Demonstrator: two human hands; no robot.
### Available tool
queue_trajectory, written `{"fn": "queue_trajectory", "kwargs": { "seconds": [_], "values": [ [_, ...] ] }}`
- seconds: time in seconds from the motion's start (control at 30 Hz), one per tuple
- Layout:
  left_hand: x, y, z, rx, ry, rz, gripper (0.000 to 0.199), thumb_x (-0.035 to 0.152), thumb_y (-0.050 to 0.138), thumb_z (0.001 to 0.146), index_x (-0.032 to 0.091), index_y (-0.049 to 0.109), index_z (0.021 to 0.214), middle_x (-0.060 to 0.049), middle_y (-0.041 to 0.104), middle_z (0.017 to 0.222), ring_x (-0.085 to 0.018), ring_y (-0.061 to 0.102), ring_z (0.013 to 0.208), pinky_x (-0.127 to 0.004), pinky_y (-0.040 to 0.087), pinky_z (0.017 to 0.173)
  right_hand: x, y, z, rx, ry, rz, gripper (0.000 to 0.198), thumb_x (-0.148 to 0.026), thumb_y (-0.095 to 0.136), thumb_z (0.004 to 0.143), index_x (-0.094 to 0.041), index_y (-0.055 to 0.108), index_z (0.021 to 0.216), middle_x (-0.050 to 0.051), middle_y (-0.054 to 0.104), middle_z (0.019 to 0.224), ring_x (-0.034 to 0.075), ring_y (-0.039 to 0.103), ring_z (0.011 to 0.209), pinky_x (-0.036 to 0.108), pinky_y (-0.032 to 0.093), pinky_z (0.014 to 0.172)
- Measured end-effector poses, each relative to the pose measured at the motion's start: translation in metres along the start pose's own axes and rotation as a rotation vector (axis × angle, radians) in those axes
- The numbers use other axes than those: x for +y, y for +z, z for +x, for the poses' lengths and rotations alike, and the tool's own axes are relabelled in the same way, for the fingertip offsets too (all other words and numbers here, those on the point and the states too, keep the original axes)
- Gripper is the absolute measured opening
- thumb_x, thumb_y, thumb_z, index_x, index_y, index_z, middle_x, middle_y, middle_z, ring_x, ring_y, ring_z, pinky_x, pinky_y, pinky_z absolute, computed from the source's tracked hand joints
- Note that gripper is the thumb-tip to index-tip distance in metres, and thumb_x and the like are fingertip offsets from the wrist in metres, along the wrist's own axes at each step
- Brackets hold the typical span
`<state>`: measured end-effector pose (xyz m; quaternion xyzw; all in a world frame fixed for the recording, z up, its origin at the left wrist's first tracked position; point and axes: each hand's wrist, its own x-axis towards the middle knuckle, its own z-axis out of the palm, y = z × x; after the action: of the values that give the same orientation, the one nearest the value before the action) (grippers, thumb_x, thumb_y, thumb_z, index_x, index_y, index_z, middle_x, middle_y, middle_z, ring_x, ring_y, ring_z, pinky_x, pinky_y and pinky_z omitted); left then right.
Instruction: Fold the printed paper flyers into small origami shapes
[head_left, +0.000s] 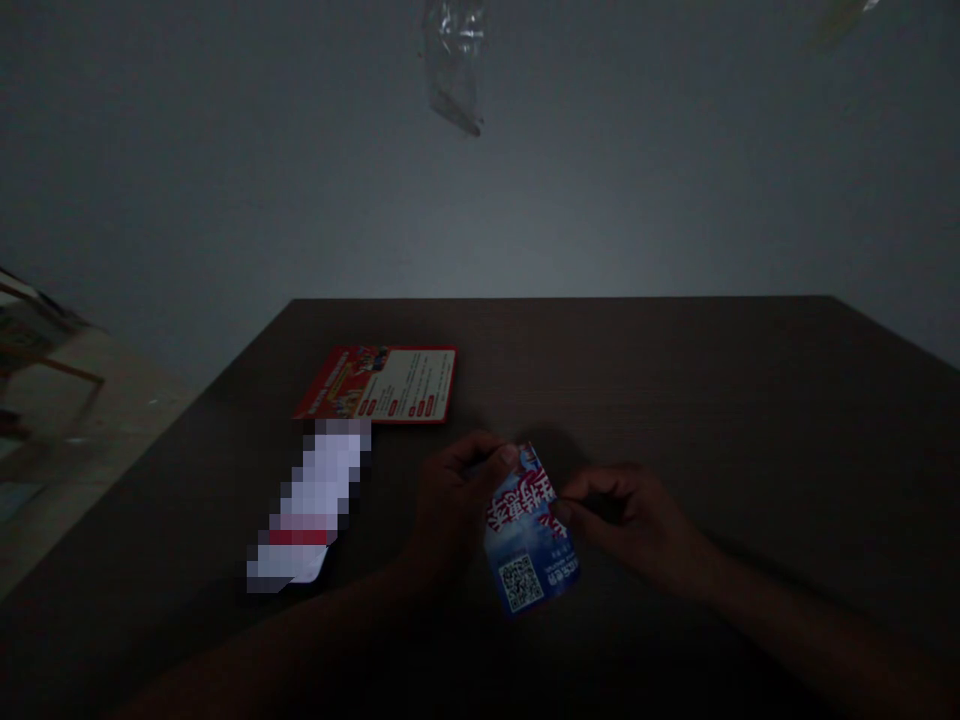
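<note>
Card (525, 535) seems pinched by left fingers (505, 463) and right fingers (583, 522)

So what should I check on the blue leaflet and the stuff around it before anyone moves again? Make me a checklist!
1. Left hand gripping the blue leaflet: ok, thumb on its upper left part.
2. Right hand gripping it too: ok, thumb and finger pinch the right edge.
3. QR code uncovered: ok, no finger lies over it.
4. Red-bordered leaflet out of the hands: ok, it lies on the table.
5. What the pixelated pale thing shows: cannot tell, it is blurred out.
6. Bright light on the work: not ok, everything looks dim.
</note>
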<state>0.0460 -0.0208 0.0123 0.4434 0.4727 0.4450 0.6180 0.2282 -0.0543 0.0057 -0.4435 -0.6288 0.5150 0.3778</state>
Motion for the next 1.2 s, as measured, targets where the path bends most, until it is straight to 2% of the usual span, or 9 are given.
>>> {"fn": "queue_trajectory", "kwargs": {
  "seconds": [0.43,0.7,0.9,1.07,1.2],
  "values": [
    [0.005,0.004,0.000,0.104,-0.043,-0.021,0.026,0.037,0.074,0.062,0.014,0.063,0.069,0.002,0.058,0.056,-0.009,0.050,0.044,-0.018,0.039,0.042,-0.002,-0.001,0.000,-0.028,0.064,-0.016,0.013,-0.025,0.062,0.081,-0.016,0.066,0.073,0.001,0.068,0.066,0.010,0.060,0.059,0.020,0.047,0.056],
    [0.004,0.004,0.002,0.109,-0.052,-0.021,0.026,0.036,0.075,0.061,0.014,0.063,0.067,0.003,0.057,0.054,-0.008,0.048,0.043,-0.018,0.037,0.042,-0.001,-0.003,0.001,-0.090,0.103,-0.023,0.015,-0.025,0.060,0.079,-0.015,0.063,0.069,-0.001,0.062,0.062,0.009,0.054,0.056,0.020,0.042,0.053],
    [0.004,0.003,0.003,0.106,-0.079,-0.013,0.027,0.038,0.074,0.061,0.014,0.064,0.070,0.003,0.057,0.053,-0.008,0.048,0.041,-0.018,0.036,0.041,0.001,-0.005,0.002,-0.149,0.052,-0.107,0.014,-0.023,0.058,0.079,-0.015,0.061,0.068,-0.002,0.056,0.061,0.009,0.048,0.055,0.020,0.038,0.052],
    [0.002,-0.001,0.010,0.131,-0.082,-0.047,0.028,0.038,0.075,0.062,0.015,0.065,0.072,0.004,0.058,0.053,-0.007,0.048,0.042,-0.018,0.037,0.042,0.000,-0.008,0.002,-0.293,0.018,-0.127,0.022,-0.023,0.052,0.081,-0.016,0.054,0.060,-0.004,0.045,0.055,0.007,0.039,0.050,0.020,0.030,0.046],
    [-0.001,-0.003,0.014,0.127,-0.077,-0.059,0.026,0.038,0.074,0.064,0.015,0.065,0.072,0.004,0.058,0.054,-0.007,0.048,0.042,-0.017,0.037,0.041,0.003,-0.009,0.002,-0.261,-0.014,-0.119,0.025,-0.025,0.051,0.083,-0.016,0.052,0.060,-0.004,0.044,0.054,0.008,0.040,0.050,0.021,0.030,0.046]
  ]
}}
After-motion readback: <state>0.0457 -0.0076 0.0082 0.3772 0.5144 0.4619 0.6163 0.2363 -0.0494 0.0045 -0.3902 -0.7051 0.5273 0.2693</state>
